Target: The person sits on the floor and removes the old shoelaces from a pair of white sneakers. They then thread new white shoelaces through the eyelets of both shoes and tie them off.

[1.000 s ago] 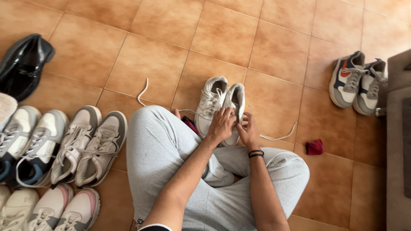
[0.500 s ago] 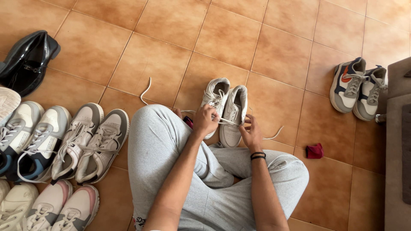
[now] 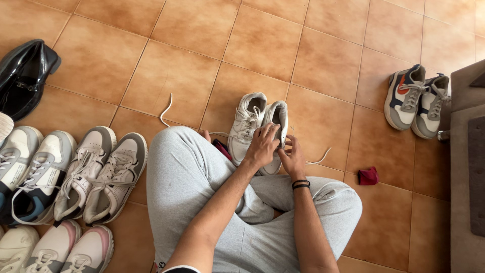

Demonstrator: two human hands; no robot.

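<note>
The person sits cross-legged on the tiled floor [image 3: 262, 45] in grey sweatpants [image 3: 187, 167]. A pair of white sneakers stands just in front of the crossed legs, toes pointing away. The left sneaker [image 3: 246, 124] is laced and untouched by either hand. The right sneaker [image 3: 277, 126] lies directly under both hands.

The left hand [image 3: 261, 146] rests on top of the right sneaker, fingers curled down over its upper and closed against it. The right hand [image 3: 292, 159] sits just beside it, touching the near side of the same sneaker, fingers bent inward; it appears to pinch the white lace [image 3: 319, 157], though the grip itself is covered by the fingers. A black band circles the right wrist.

The lace trails from under the right hand out across the tile to the right. A second loose lace end [image 3: 165, 108] lies on the floor beyond the left knee.

Hidden or cut off: the hands cover the lower half of the right sneaker, and its eyelets cannot be made out. A dark red item [image 3: 221, 149] shows only partly between the left knee and the left sneaker. A row of grey and white sneakers [image 3: 98, 174] at the left is cropped by the frame edge. Another pair [image 3: 417, 98] stands well apart at the right, with a red cloth [image 3: 369, 176] nearer.
</note>
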